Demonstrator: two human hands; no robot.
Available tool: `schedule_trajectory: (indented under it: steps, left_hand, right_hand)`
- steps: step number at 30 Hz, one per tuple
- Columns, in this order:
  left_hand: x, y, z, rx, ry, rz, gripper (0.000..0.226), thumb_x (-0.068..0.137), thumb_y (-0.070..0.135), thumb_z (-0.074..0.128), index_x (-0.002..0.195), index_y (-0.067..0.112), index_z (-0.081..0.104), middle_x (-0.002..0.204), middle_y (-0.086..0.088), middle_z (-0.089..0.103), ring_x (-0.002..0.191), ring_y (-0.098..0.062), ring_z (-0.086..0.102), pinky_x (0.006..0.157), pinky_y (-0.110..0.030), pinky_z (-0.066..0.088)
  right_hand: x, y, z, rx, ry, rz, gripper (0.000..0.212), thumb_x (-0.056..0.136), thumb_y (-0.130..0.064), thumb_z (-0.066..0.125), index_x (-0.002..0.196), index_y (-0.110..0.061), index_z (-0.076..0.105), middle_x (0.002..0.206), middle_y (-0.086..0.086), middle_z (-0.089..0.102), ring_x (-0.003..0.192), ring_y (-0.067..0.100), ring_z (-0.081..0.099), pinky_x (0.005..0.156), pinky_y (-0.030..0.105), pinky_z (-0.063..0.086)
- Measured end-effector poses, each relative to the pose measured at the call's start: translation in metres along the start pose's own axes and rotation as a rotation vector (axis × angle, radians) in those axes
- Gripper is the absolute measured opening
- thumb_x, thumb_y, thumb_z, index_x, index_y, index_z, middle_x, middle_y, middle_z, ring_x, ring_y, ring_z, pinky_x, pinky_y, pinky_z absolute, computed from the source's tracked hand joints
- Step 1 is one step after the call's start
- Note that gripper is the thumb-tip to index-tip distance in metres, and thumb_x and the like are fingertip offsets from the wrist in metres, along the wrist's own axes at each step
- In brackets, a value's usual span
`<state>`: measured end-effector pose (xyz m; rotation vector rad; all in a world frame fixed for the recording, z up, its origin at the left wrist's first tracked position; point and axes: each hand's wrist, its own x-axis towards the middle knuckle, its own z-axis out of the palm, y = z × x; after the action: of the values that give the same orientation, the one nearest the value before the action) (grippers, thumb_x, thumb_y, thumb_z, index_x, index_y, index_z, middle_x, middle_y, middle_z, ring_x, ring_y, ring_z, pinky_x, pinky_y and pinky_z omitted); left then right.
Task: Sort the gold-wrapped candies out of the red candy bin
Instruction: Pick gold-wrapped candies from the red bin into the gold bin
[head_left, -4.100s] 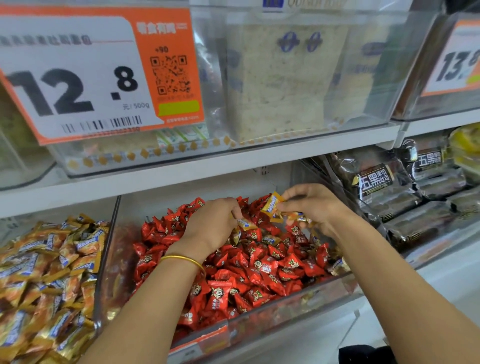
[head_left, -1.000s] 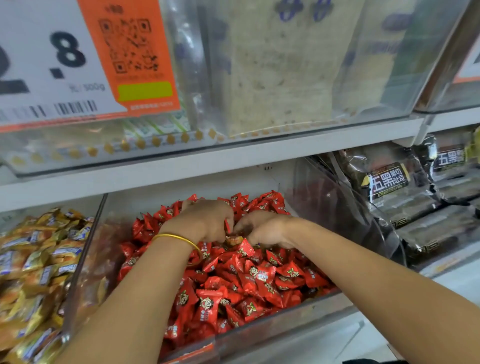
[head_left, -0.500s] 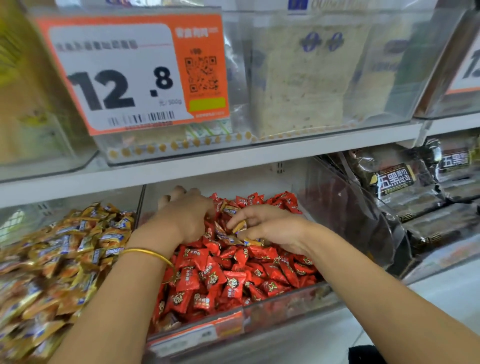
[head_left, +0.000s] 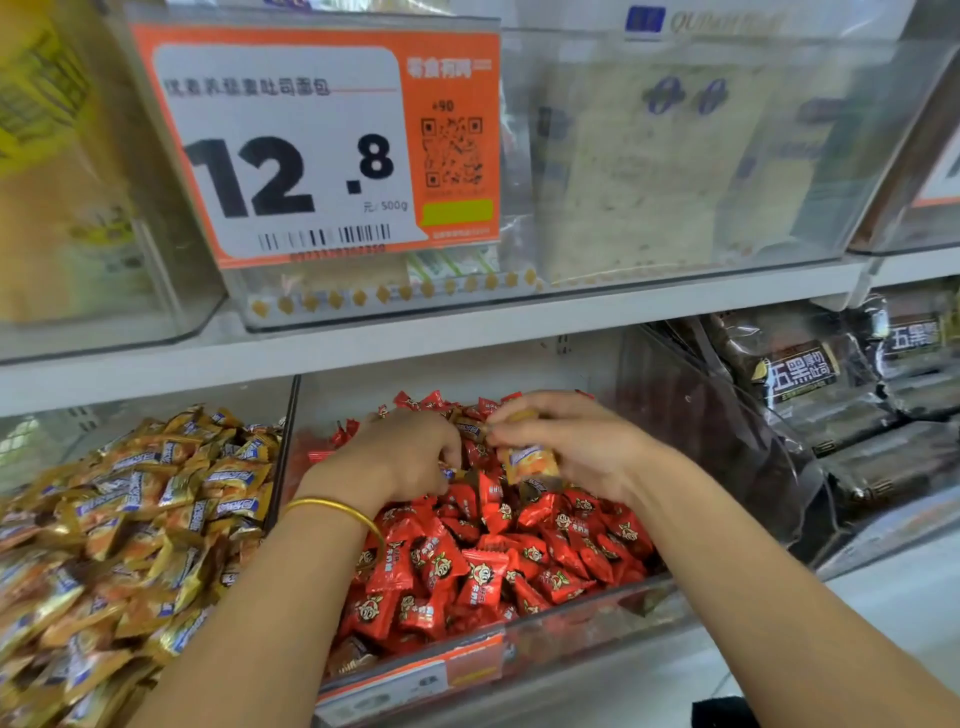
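Note:
The clear red candy bin (head_left: 519, 654) on the lower shelf is heaped with red-wrapped candies (head_left: 483, 566). Both hands are in it, over the back of the heap. My right hand (head_left: 576, 447) holds a gold-wrapped candy (head_left: 531, 462) under its curled fingers and pinches at another gold wrapper (head_left: 470, 428) between the hands. My left hand (head_left: 405, 452), with a gold bangle on its wrist, is curled with gold wrappers showing at its fingertips.
A bin of gold-wrapped candies (head_left: 130, 519) stands directly left, behind a clear divider (head_left: 283, 441). Dark packaged goods (head_left: 810, 395) fill the bin to the right. The shelf above (head_left: 467, 332) overhangs, carrying clear bins and an orange 12.8 price tag (head_left: 322, 145).
My hands have come together at the back of the red heap. My right hand has lifted a gold-wrapped candy clear of the red ones. The view shifted to the left.

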<state>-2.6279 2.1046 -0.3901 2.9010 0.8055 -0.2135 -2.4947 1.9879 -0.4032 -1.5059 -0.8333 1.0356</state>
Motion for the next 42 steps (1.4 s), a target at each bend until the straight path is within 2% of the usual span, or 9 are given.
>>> schedule_trajectory:
  steps: [3,9,15,18,21,26,33,39,42]
  left_hand:
    - [0.002,-0.004,-0.003,-0.115,0.133,-0.033,0.01,0.084,0.023,0.066,0.094,0.023,0.064,0.107,0.007,0.06,0.107,-0.017,0.053,0.102,-0.041,0.034]
    - [0.006,0.009,-0.006,-0.256,0.367,-0.04,0.007,0.088,0.025,0.061,0.094,0.021,0.061,0.097,0.002,0.062,0.096,-0.022,0.057,0.083,-0.032,0.042]
    - [0.022,0.027,-0.001,-0.432,0.368,0.105,0.009,0.094,0.012,0.049,0.101,0.017,0.053,0.075,0.008,0.045,0.059,-0.006,0.041,0.053,-0.021,0.034]
    - [0.031,0.034,0.006,-0.451,0.276,0.146,0.01,0.094,0.013,0.049,0.101,0.02,0.051,0.082,0.01,0.04,0.065,-0.003,0.041,0.052,-0.013,0.029]
    - [0.042,0.04,0.011,-0.369,0.22,0.192,0.008,0.091,0.017,0.057,0.096,0.019,0.063,0.096,0.007,0.051,0.089,-0.009,0.053,0.077,-0.017,0.038]
    - [0.053,0.045,0.029,-0.21,-0.09,0.183,0.028,0.09,0.024,0.06,0.118,0.025,0.064,0.117,0.003,0.058,0.112,-0.014,0.05,0.097,-0.023,0.037]
    - [0.06,0.042,0.032,-0.063,-0.164,0.107,0.029,0.09,0.013,0.058,0.118,0.023,0.064,0.129,-0.003,0.054,0.123,-0.023,0.043,0.102,-0.031,0.038]
    - [0.054,0.035,0.024,-0.264,0.066,0.061,0.018,0.091,0.004,0.051,0.096,0.011,0.067,0.107,0.0,0.066,0.098,-0.018,0.061,0.08,-0.028,0.048]
    - [0.052,0.027,0.02,-0.476,0.195,0.018,0.015,0.094,0.009,0.046,0.094,0.012,0.06,0.098,-0.004,0.065,0.089,-0.02,0.062,0.076,-0.031,0.049]
  right_hand:
    - [-0.002,-0.008,-0.015,0.342,0.023,0.081,0.009,0.087,-0.009,0.061,0.095,-0.004,0.062,0.09,0.016,0.069,0.072,0.02,0.066,0.057,0.026,0.056]
    - [0.0,-0.006,-0.03,0.654,-0.021,0.286,0.023,0.093,-0.022,0.052,0.101,-0.005,0.064,0.089,0.015,0.069,0.073,0.024,0.068,0.062,0.031,0.059]
    - [0.003,0.0,-0.042,0.672,0.051,0.408,0.03,0.086,-0.041,0.06,0.074,-0.015,0.065,0.075,0.006,0.064,0.058,0.016,0.06,0.043,0.021,0.05]
    - [0.008,0.005,-0.044,0.374,0.162,0.347,0.02,0.079,-0.029,0.072,0.074,-0.016,0.058,0.062,0.001,0.06,0.043,0.008,0.05,0.035,0.013,0.037]
    - [0.014,0.009,-0.053,-0.186,0.354,0.156,0.01,0.083,-0.015,0.07,0.086,-0.011,0.062,0.06,0.003,0.057,0.038,0.008,0.041,0.032,0.014,0.03]
    - [0.023,0.017,-0.06,-0.866,0.191,0.273,0.012,0.086,-0.019,0.067,0.094,-0.013,0.071,0.076,0.009,0.066,0.049,0.015,0.051,0.038,0.021,0.039]
    - [0.039,0.035,-0.042,-1.303,0.092,0.241,0.034,0.085,-0.004,0.06,0.118,-0.011,0.061,0.118,0.006,0.062,0.108,0.023,0.059,0.087,0.029,0.05]
    - [0.028,0.025,-0.058,-0.813,0.223,0.188,0.01,0.085,-0.015,0.068,0.09,-0.007,0.067,0.065,0.004,0.059,0.046,0.012,0.05,0.043,0.022,0.042]
    - [0.021,0.018,-0.061,-0.316,0.317,0.065,0.008,0.087,-0.009,0.065,0.094,-0.006,0.061,0.072,0.007,0.065,0.043,0.009,0.045,0.036,0.02,0.037]
